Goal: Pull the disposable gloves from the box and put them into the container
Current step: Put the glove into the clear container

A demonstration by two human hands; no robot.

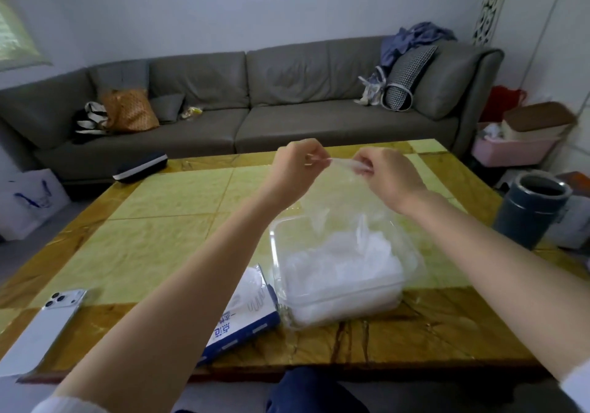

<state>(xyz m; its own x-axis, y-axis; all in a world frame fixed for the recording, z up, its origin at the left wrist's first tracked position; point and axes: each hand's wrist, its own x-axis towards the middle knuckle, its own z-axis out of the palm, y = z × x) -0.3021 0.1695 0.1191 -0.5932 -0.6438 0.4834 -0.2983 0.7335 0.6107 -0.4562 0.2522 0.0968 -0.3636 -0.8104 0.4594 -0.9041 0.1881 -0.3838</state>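
Observation:
A thin clear disposable glove (332, 189) is stretched in the air between both hands, hanging above the container. My left hand (295, 166) pinches its left edge and my right hand (388, 173) pinches its right edge. Below them stands a clear plastic container (277, 262) holding a heap of crumpled clear gloves (344, 272). The white and blue glove box (245, 313) lies flat just left of the container, partly hidden by my left forearm, with a glove poking out of its opening.
A white phone (51, 320) lies at the table's near left corner. A dark case (140, 168) sits at the far left edge. A grey bin (533, 208) stands off the table's right side. A grey sofa (255, 99) runs behind the yellow-green table (153, 230).

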